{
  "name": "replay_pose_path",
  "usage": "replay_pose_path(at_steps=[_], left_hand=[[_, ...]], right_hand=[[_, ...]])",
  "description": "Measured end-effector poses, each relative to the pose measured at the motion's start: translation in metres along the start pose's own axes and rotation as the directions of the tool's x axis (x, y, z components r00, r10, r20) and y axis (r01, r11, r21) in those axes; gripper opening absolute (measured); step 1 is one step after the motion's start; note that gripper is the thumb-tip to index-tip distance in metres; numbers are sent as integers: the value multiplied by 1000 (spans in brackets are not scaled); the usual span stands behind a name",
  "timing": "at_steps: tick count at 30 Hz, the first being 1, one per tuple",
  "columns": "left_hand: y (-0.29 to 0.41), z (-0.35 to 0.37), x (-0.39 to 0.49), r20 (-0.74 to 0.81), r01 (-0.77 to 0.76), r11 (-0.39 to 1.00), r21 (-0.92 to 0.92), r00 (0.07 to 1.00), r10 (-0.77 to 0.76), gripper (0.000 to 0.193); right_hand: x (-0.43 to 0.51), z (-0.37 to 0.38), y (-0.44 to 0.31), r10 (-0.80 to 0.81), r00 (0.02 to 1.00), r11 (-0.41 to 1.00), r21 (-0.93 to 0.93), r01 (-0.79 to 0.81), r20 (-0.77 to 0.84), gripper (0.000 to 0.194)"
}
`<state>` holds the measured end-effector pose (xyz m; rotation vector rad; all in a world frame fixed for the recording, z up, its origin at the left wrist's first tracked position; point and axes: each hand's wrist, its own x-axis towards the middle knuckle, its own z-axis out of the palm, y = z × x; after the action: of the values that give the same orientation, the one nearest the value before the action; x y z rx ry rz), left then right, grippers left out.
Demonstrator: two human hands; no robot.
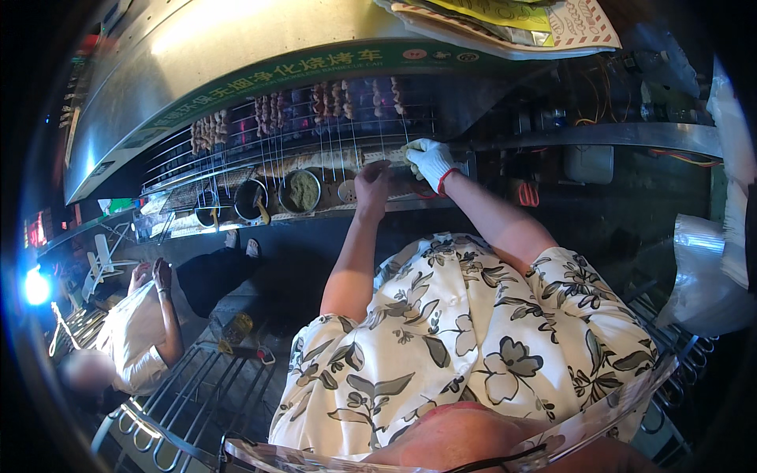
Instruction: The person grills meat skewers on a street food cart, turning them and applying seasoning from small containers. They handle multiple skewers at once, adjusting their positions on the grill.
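Observation:
My left hand (372, 182) is bare, at the front of a long barbecue grill (236, 133). Its blurred fingers meet the lower end of a meat skewer (377, 97); whether they grip it I cannot tell. My right hand (430, 161) wears a white knit glove with a red cuff. Its fingers are closed around the lower end of the rightmost meat skewer (398, 97). More skewers (269, 115) lie in groups across the grate, handle ends towards me. Left of my hands stand a bowl of greenish seasoning powder (300, 190) and a dark pot with a brush (251, 200).
A metal hood (254, 35) with a green printed band overhangs the grill. Paper bags (508, 26) lie on top. Another person (139, 331) is at the left, beside a metal rack (195, 384). Plastic bags (701, 266) hang at the right.

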<state>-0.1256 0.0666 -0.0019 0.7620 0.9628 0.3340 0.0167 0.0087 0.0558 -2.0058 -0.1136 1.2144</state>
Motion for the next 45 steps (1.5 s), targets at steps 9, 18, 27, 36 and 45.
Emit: replay_pose_path(at_steps=[9,18,27,36,45], left_hand=[[-1,-4,-3,-57,-30,999,23,998,31,16],[-2,-7,-7,-107,-66,990,126,991,80,15],[-18,-7,4,-107,-182,926,331,968,229,17],[-20,-7,6,-19,-344,879,330,929,371,21],[-4,11,-3,-112,-289,638,714,852,511,18]], right_hand=[[1,8,-12,39,997,990,-135,-48,-71,16],[7,19,-14,31,998,993,-115,-37,-53,13],[9,16,-12,33,999,990,-135,-34,-13,15],[3,17,-16,42,999,998,-41,-42,19,16],[-5,11,-28,52,999,979,-196,-51,-3,21]])
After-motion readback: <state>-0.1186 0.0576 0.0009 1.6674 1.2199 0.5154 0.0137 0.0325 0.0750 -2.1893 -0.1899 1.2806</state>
